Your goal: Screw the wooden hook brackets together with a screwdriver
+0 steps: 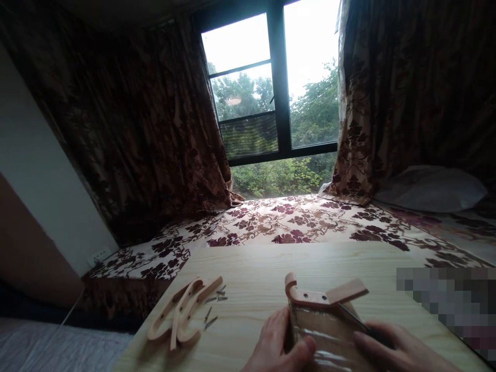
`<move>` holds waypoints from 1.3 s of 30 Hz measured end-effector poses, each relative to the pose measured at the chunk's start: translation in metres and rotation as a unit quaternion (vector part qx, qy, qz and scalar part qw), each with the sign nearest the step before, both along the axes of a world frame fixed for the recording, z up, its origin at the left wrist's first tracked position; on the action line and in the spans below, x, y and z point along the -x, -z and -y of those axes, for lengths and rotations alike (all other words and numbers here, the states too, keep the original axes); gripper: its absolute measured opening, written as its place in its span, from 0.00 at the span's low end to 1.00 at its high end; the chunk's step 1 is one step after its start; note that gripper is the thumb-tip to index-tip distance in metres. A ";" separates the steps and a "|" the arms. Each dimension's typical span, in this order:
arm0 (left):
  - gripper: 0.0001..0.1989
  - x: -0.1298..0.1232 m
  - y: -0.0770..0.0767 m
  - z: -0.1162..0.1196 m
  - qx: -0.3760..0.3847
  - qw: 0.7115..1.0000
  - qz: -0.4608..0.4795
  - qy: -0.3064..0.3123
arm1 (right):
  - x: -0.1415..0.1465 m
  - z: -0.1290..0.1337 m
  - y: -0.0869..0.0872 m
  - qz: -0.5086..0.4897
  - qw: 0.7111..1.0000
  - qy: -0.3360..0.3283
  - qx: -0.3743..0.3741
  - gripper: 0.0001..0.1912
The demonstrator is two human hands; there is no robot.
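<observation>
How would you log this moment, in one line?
left hand: holds brown taped block; right hand: at block's right side; wooden hook: at block's far end; table: curved wooden pieces, screws

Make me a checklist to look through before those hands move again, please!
1. Left hand holding the shiny brown package: ok.
2. Right hand gripping the dark thing beside it: cannot tell, partly hidden.
3. Wooden hook at the package's far edge: ok.
4. Its two dark spots, holes or screw heads: cannot tell.
5. Loose screws tidily together: not ok, scattered.
6. Three other hooks on the table: ok.
</observation>
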State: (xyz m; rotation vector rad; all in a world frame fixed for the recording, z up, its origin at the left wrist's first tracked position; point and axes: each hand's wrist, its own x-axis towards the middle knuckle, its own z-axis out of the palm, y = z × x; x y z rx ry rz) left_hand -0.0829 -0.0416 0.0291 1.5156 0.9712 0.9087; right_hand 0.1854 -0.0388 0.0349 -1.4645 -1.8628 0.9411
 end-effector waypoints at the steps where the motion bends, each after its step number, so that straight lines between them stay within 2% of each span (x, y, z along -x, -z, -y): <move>1: 0.34 -0.005 0.000 0.001 0.005 1.000 0.018 0.011 | 0.009 0.001 0.001 -0.028 0.999 -0.021 0.021 0.22; 3: 0.42 -0.013 -0.005 0.000 0.026 0.997 0.078 0.002 | 0.025 0.000 -0.008 -0.080 0.996 -0.040 0.004 0.25; 6: 0.50 -0.017 -0.025 -0.005 0.041 0.979 0.187 -0.072 | 0.035 -0.007 -0.027 -0.098 0.991 -0.070 -0.063 0.24; 8: 0.55 -0.015 -0.041 -0.006 0.017 0.973 0.211 -0.094 | 0.032 -0.011 -0.036 -0.090 0.989 -0.022 -0.119 0.24; 11: 0.54 -0.007 -0.055 -0.003 -0.046 0.969 0.204 -0.130 | 0.018 -0.015 -0.040 -0.097 0.973 0.055 -0.201 0.29; 14: 0.51 0.005 -0.049 0.001 -0.081 0.970 0.177 -0.143 | 0.009 -0.013 -0.037 -0.114 0.963 0.055 -0.239 0.28; 17: 0.50 0.014 -0.036 0.002 -0.102 0.975 0.123 -0.156 | 0.012 -0.009 -0.036 -0.128 0.962 0.031 -0.239 0.20; 22: 0.49 0.018 -0.027 0.001 -0.138 0.972 0.067 -0.179 | 0.024 -0.002 -0.047 -0.125 0.959 0.019 -0.254 0.14; 26: 0.49 0.019 -0.029 -0.001 -0.153 0.970 0.053 -0.180 | 0.023 0.000 -0.058 -0.100 0.958 0.018 -0.267 0.12; 30: 0.49 0.017 -0.031 0.000 -0.158 0.969 0.056 -0.181 | 0.020 0.003 -0.060 -0.088 0.960 0.022 -0.263 0.13; 32: 0.51 0.015 -0.034 0.003 -0.141 0.971 0.066 -0.181 | 0.018 0.005 -0.057 -0.092 0.959 0.032 -0.265 0.14; 35: 0.53 0.008 -0.042 0.008 -0.117 0.970 0.087 -0.194 | 0.014 0.005 -0.054 -0.082 0.969 0.000 -0.231 0.16; 37: 0.52 0.004 -0.049 0.007 -0.092 0.972 0.117 -0.183 | 0.008 0.000 -0.057 -0.076 0.975 -0.017 -0.209 0.18; 39: 0.48 0.000 -0.052 0.001 -0.038 0.978 0.148 -0.140 | 0.000 -0.008 -0.069 -0.066 0.976 -0.009 -0.205 0.20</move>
